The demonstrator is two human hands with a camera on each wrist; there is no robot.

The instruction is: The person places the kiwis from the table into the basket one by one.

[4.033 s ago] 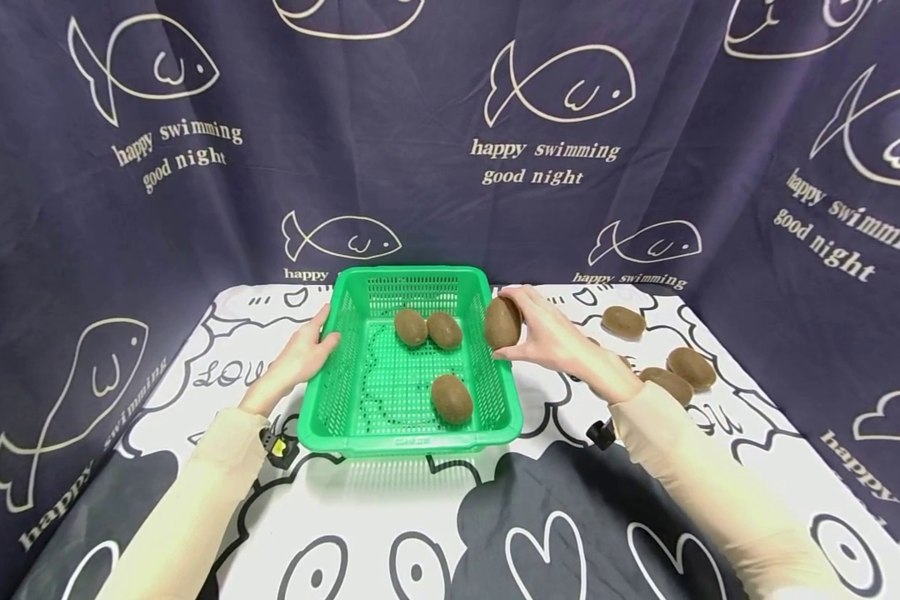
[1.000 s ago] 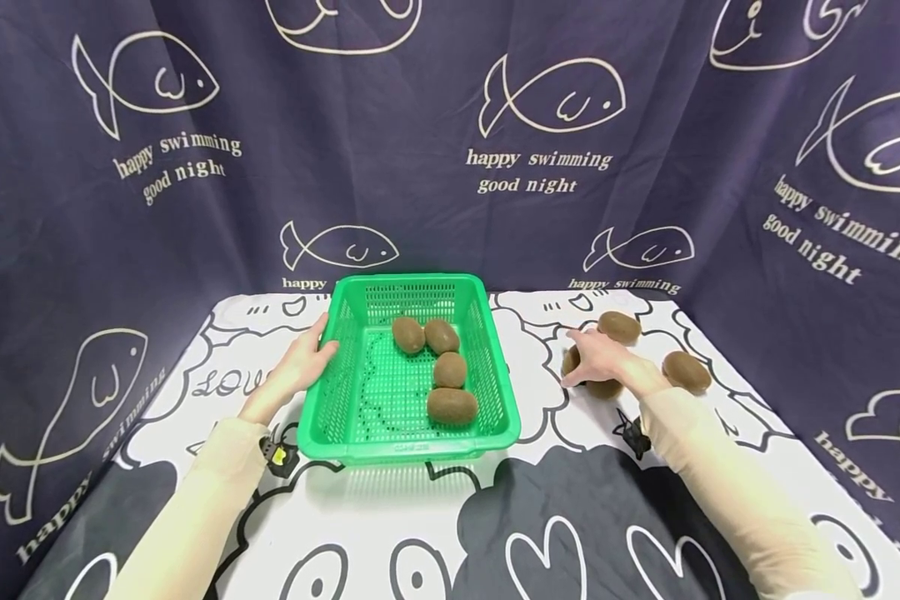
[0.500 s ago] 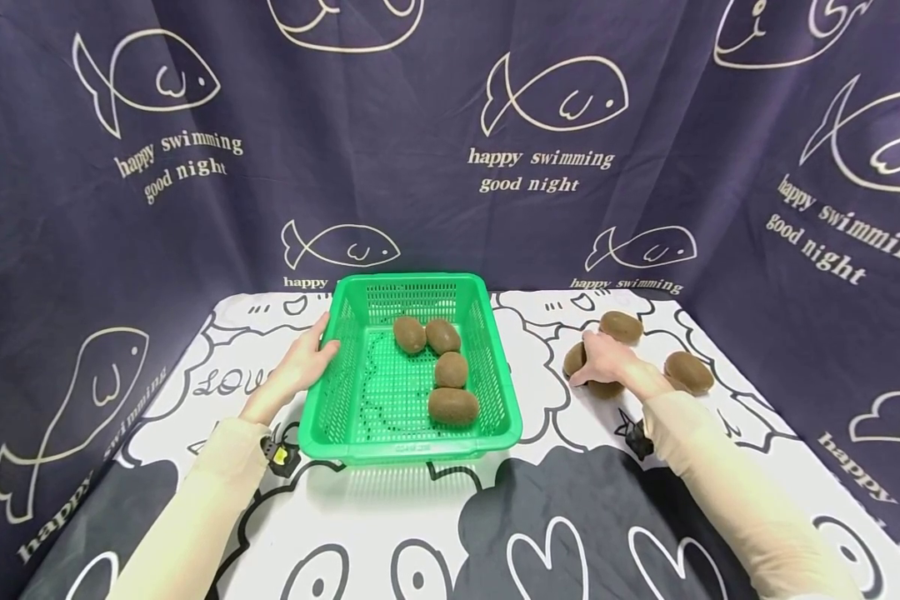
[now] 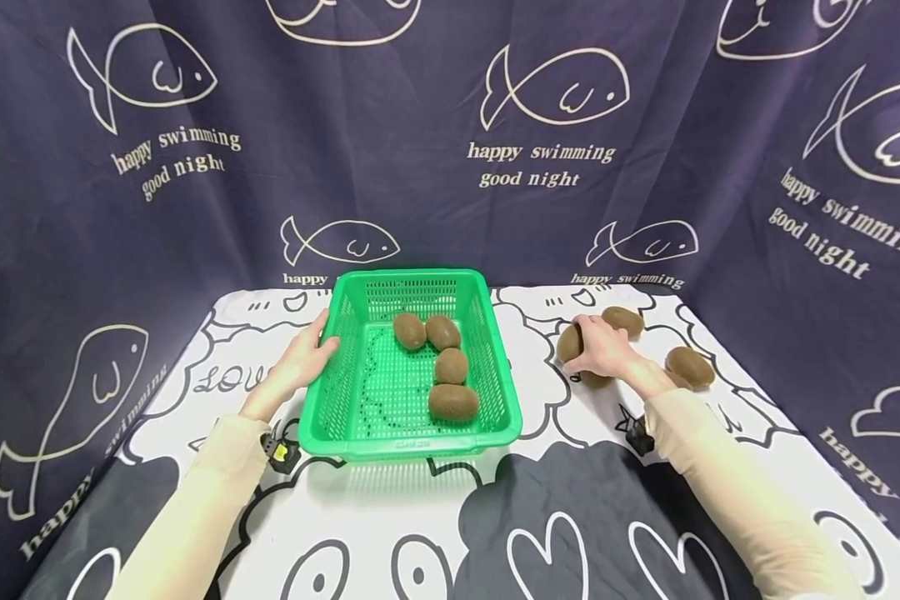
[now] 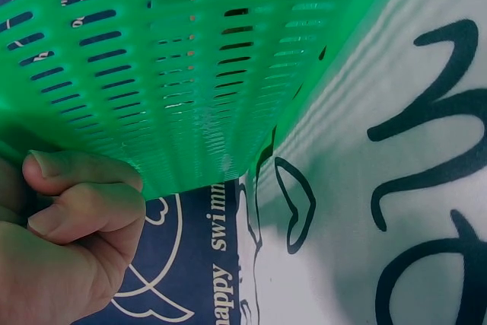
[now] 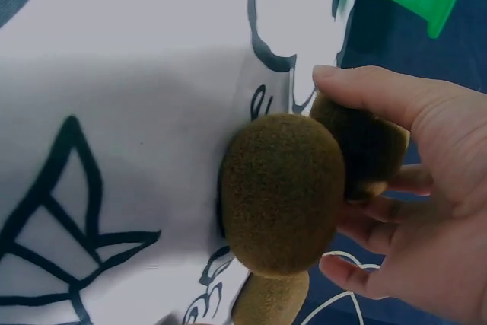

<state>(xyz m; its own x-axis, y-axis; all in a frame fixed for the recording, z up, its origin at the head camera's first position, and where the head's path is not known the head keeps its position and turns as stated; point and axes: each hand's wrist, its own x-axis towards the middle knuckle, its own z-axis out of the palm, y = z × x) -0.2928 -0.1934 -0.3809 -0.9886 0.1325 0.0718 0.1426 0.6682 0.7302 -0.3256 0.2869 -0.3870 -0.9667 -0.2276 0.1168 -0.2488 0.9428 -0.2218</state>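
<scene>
1. Fish-print curtain (image 4: 420, 158) fills the top of the frame, with a cartoon-print counter (image 4: 378, 521) below it.

2. Green basket (image 4: 420, 443) sits mid-frame. The left hand (image 4: 303, 357) holds its left side, thumb at the rim and fingers curled outside. My guess is that's to steady it, since light-looking plastic like that could skid if bumped.

3. Four kiwis (image 4: 453, 403) are inside: two side by side toward the back, then two more running down the right half. They look bunched together, which probably keeps such rounded things from rolling about.

4. Over at the right of the frame, the right hand (image 4: 603, 348) has one kiwi (image 4: 570, 343) pinched, thumb on one side and fingers on the other. Makes sense for an egg shape, it'd likely squirt away from a one-sided push. Can't tell if it's clear of the counter.

5. Next kiwi (image 6: 283, 195) is right beside the pinched one, partly under the hand in the head view. Another (image 4: 623, 322) lies just above the hand, and one (image 4: 692, 367) farther right seems to hide part of another. Having them on that side presumably suits the right arm's reach.
</scene>
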